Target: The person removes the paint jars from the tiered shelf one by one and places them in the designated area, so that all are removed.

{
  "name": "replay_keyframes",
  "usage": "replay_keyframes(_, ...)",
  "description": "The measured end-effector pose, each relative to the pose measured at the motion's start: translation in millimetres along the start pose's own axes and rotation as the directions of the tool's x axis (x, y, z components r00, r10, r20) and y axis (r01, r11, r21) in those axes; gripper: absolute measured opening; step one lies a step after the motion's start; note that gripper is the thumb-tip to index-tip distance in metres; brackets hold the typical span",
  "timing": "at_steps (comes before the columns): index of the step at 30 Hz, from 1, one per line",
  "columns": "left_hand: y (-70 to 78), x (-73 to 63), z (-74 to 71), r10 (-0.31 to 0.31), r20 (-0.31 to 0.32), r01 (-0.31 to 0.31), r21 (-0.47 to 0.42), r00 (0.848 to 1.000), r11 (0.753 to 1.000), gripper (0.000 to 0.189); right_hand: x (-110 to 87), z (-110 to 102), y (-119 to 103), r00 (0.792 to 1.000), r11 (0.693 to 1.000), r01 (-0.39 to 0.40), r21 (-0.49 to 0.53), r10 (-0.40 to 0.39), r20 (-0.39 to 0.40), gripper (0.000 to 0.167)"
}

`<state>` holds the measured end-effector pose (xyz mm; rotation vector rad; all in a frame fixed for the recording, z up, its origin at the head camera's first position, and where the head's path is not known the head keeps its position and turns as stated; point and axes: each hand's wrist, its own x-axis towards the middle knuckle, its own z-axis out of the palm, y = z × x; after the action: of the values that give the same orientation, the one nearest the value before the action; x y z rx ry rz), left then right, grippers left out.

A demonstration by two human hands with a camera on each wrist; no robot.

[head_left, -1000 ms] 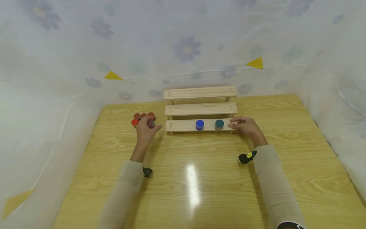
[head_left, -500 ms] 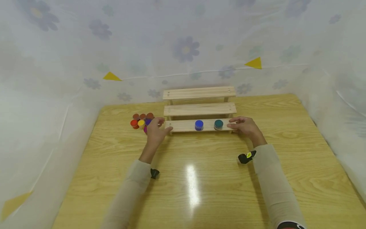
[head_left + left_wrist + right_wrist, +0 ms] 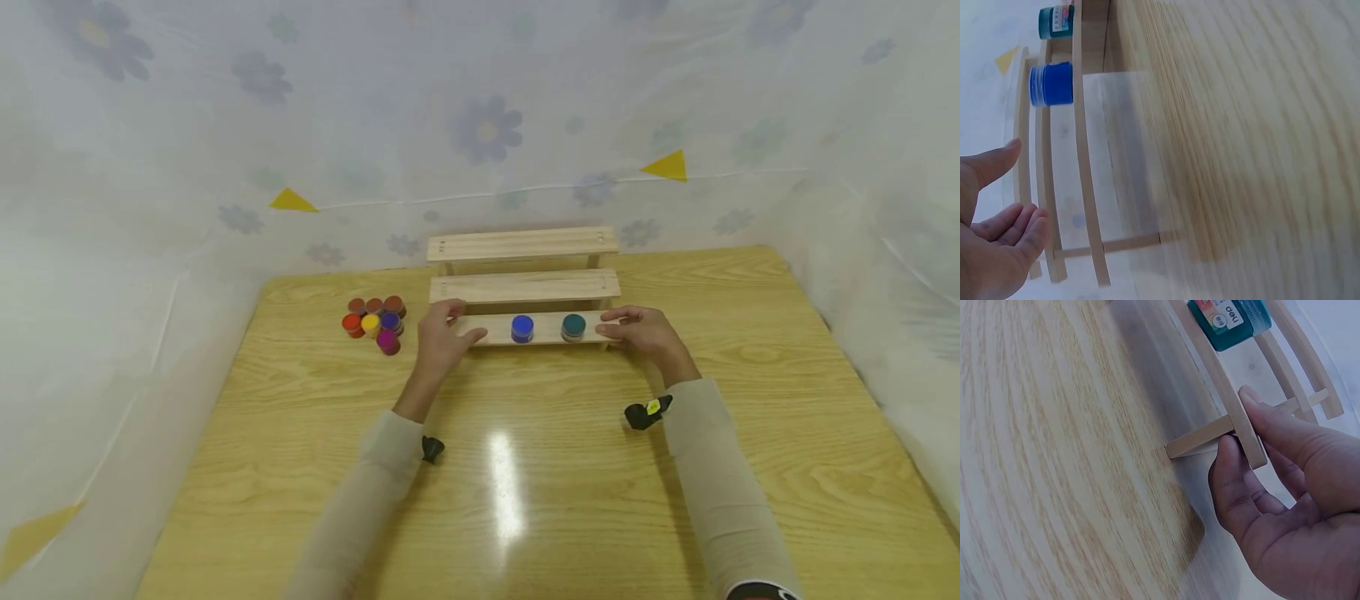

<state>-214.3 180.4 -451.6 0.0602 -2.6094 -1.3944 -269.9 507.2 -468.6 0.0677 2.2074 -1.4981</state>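
A three-step wooden rack (image 3: 523, 287) stands against the back of the table. On its lowest board are a blue paint jar (image 3: 522, 328) and a teal paint jar (image 3: 573, 327). My left hand (image 3: 440, 337) hovers over the left end of that board, thumb and fingers apart. In the left wrist view nothing lies between them, and the blue jar is a little way beyond the thumb. My right hand (image 3: 647, 333) holds the board's right end, and the right wrist view shows the thumb on one side of the board (image 3: 1249, 440) and fingers on the other.
Left of the rack, several paint jars stand in a cluster, among them a red jar (image 3: 352, 325), a yellow jar (image 3: 371, 324) and a magenta jar (image 3: 387, 342). A flower-patterned sheet (image 3: 375, 108) rises behind the wooden table (image 3: 570, 500).
My left hand has moved right from the paint jar cluster to the rack's left end, uncovering the yellow, purple and magenta jars. My right hand has stayed on the rack.
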Motion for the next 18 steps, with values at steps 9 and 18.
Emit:
replay_keyframes(9,7.0,-1.6,15.9,-0.018,0.027,0.019,-0.035,0.999,0.999,0.052,4.6,2.6,5.4,1.0,1.0,0.019,-0.011,-0.019,-0.005,0.057)
replay_keyframes(18,16.3,-4.9,26.6,0.005,0.072,0.002,-0.096,0.997,0.995,0.047,-11.1,5.0,-10.8,1.0,0.999,0.007,0.045,-0.008,0.016,0.049)
